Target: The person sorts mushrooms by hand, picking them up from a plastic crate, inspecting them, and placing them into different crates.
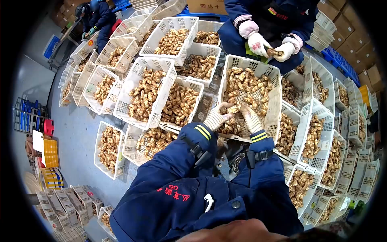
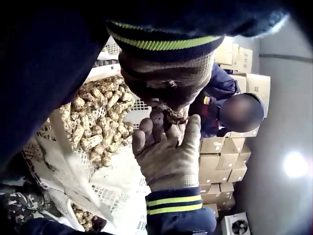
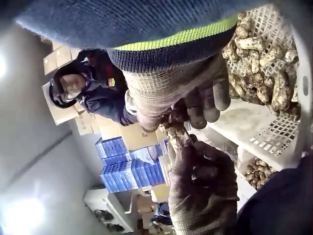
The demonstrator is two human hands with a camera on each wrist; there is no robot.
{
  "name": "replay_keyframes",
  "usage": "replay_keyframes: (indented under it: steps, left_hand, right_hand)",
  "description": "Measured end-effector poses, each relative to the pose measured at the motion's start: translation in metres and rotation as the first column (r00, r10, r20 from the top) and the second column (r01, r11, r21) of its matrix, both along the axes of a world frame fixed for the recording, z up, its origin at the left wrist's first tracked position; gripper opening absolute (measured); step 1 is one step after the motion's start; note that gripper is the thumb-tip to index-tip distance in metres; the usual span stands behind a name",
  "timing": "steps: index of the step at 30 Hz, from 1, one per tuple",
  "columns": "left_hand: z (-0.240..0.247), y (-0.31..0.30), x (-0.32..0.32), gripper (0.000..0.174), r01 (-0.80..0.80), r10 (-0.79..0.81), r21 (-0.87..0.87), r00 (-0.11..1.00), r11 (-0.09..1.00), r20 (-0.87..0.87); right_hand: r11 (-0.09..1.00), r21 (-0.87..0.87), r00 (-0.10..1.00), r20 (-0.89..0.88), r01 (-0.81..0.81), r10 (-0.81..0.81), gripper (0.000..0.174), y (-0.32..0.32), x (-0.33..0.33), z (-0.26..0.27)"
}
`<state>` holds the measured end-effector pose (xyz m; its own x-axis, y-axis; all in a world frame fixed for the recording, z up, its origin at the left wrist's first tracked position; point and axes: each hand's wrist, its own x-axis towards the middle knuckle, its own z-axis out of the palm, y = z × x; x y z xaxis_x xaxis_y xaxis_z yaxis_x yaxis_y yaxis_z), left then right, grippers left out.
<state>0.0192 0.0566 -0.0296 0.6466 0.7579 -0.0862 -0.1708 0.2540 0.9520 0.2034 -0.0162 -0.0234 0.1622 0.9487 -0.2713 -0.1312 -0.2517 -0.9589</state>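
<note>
Both my hands, in dirty knit gloves, meet over a white plastic crate point(image 1: 278, 105) of mushrooms. My left hand point(image 1: 217, 117) pinches a knobby brown-and-white mushroom point(image 1: 233, 109) between thumb and fingers. My right hand point(image 1: 251, 118) grips the mushroom's other end, fingertips close to the left hand's. Seen from the right wrist, the mushroom point(image 3: 175, 134) lies between the right hand point(image 3: 181, 100) above and the left hand point(image 3: 203, 191) below. In the left wrist view, the fingers partly hide its dark end point(image 2: 176, 117). Loose mushrooms point(image 1: 246, 82) fill much of the crate, with some of its slotted floor showing.
Crates of mushrooms stand stacked to the left point(image 1: 145, 94) and right point(image 1: 312, 137). Across from me, a seated person in white gloves point(image 1: 260, 44) holds a mushroom. Another person point(image 1: 98, 20) works far left. Cardboard boxes point(image 1: 350, 40) and blue pallets point(image 1: 342, 60) line the back right.
</note>
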Motion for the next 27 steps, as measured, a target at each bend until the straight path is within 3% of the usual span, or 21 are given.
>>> replay_keyframes:
  steps: [3, 5, 9, 11, 17, 20, 22, 24, 25, 27]
  left_hand:
    - [0.005, -0.002, 0.001, 0.059, -0.025, 0.026, -0.012, 0.995, 1.000, 0.094]
    - [0.015, -0.004, -0.002, 0.060, -0.021, 0.057, -0.202, 0.983, 0.979, 0.177]
    - [0.014, -0.002, -0.006, 0.053, 0.009, 0.094, -0.420, 0.970, 0.907, 0.224]
    - [0.015, 0.001, -0.006, 0.050, 0.004, 0.120, -0.481, 0.967, 0.877, 0.227]
    - [0.025, -0.002, -0.005, 0.045, -0.011, 0.123, -0.507, 0.975, 0.862, 0.187]
    - [0.029, -0.002, -0.008, 0.045, -0.008, 0.137, -0.541, 0.971, 0.841, 0.198]
    - [0.022, 0.002, -0.011, 0.044, -0.047, 0.178, -0.585, 0.970, 0.810, 0.168]
    - [0.026, 0.010, -0.021, 0.040, -0.096, 0.263, -0.613, 0.946, 0.784, 0.188]
    - [0.038, 0.016, -0.027, 0.037, -0.145, 0.306, -0.608, 0.937, 0.781, 0.170]
    - [0.034, 0.043, -0.052, 0.026, -0.090, 0.423, -0.728, 0.859, 0.679, 0.288]
  right_hand:
    - [1.000, 0.012, 0.999, -0.053, 0.011, -0.010, 0.058, -0.002, 0.000, 0.002]
    - [0.995, 0.093, 0.995, -0.090, -0.041, 0.049, 0.059, -0.002, -0.001, 0.011]
    - [0.953, 0.267, 0.987, 0.111, -0.142, 0.116, 0.048, -0.001, -0.006, 0.025]
    - [0.966, 0.211, 0.987, 0.093, -0.151, 0.134, 0.050, -0.002, -0.005, 0.028]
    - [0.949, 0.272, 0.986, 0.077, -0.161, 0.146, 0.050, -0.005, -0.004, 0.025]
    - [0.927, 0.312, 0.962, 0.238, -0.208, 0.136, 0.052, -0.002, -0.005, 0.029]
    - [0.960, 0.259, 0.989, 0.124, -0.110, 0.080, 0.053, 0.001, -0.010, 0.027]
    - [0.983, 0.183, 0.999, -0.037, -0.028, 0.035, 0.055, 0.002, -0.007, 0.018]
    - [0.989, 0.148, 0.998, 0.057, -0.005, -0.004, 0.053, 0.007, 0.001, -0.004]
    - [0.995, 0.096, 0.970, 0.240, 0.013, -0.035, 0.049, 0.012, 0.018, -0.065]
